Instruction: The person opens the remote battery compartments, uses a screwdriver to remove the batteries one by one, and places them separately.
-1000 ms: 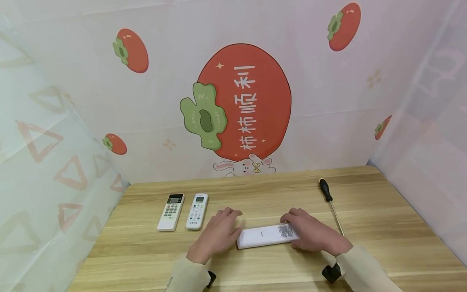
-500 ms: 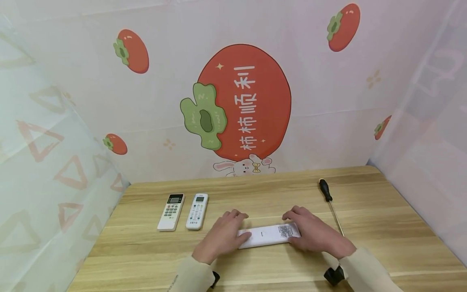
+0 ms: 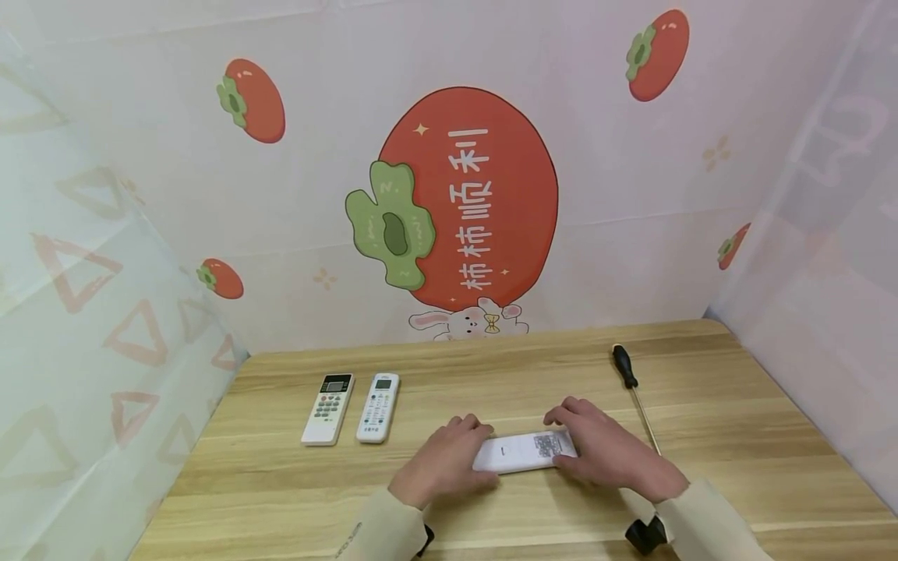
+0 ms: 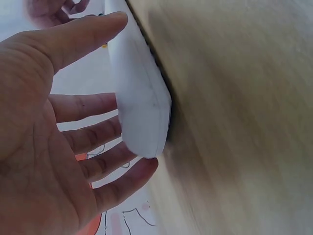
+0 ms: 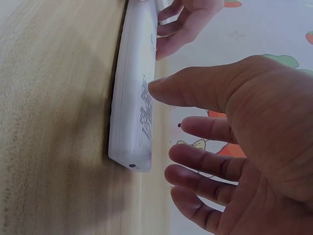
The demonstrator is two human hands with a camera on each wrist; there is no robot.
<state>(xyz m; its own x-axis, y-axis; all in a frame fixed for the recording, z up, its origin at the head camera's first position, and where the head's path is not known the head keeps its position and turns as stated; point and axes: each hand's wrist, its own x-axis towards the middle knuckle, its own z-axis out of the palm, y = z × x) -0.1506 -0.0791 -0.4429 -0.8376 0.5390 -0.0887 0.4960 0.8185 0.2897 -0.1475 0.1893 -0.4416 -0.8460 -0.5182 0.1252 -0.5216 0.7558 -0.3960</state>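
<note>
From where I stand, the work is at the white remote (image 3: pixel 522 452), which lies back side up on the desk (image 3: pixel 281 499), roughly midway between its left and right edges and well in from the far edge. The printed code is toward its right end.

The left hand (image 3: pixel 445 460) is at the left end, fingers along the far side and thumb, blurred, by the near side; whether it is really gripping, I cannot tell. The right hand (image 3: pixel 603 448) is at the other end, thumb just by the code, fingers loose and spread apart beyond it.

I would call this step taking hold of or steadying the piece. The next move, I'd say, calls for a firm, even hold at both ends, so that the remote does not skid.

Nearer the desk's far left corner lie a cream remote (image 3: pixel 328 409) and a slim remote (image 3: pixel 379 407), side by side; a screwdriver (image 3: pixel 629 380) lies toward the far right corner.
</note>
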